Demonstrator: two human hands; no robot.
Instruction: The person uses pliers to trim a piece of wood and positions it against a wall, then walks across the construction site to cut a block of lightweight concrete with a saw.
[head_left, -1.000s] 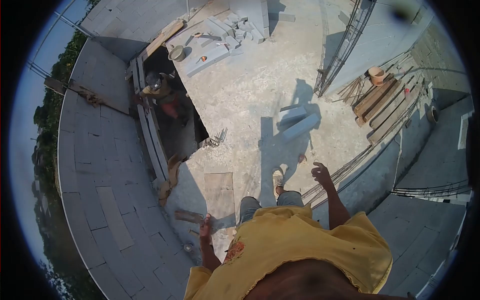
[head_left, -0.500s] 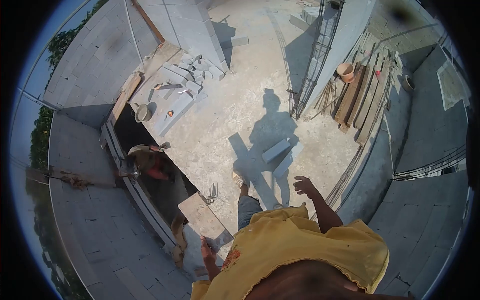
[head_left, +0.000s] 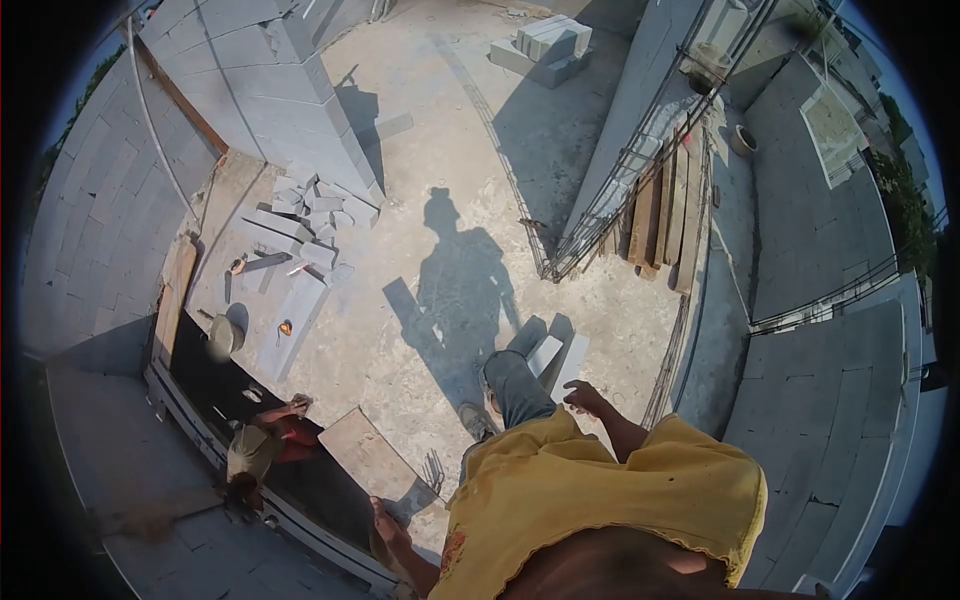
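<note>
My left hand (head_left: pixel 388 530) is low at my left side, closed against the near part of a flat, sandy-coloured board (head_left: pixel 370 447); some of its fingers are hidden. The shadow ahead of me (head_left: pixel 458 275) shows a long flat shape jutting forward from that side. Out in front of my right hip, my right hand (head_left: pixel 585 397) hangs in the air with loosely bent, parted fingers and holds nothing. Just beyond it in this view, two pale blocks (head_left: pixel 570 362) lie on the floor by my leg.
A person (head_left: pixel 258 450) stands lower down in a dark floor opening (head_left: pixel 205 370) to my left. Cut blocks (head_left: pixel 318 205), a bucket (head_left: pixel 224 335) and tools lie beside it. Short upright bars (head_left: pixel 433 470) stand near the board. Planks (head_left: pixel 665 215) and a rebar column (head_left: pixel 600 215) are ahead right.
I have stepped forward, and the floor bars and blocks are closer to me. The board has moved along with my left hand. My right hand has dropped slightly.
</note>
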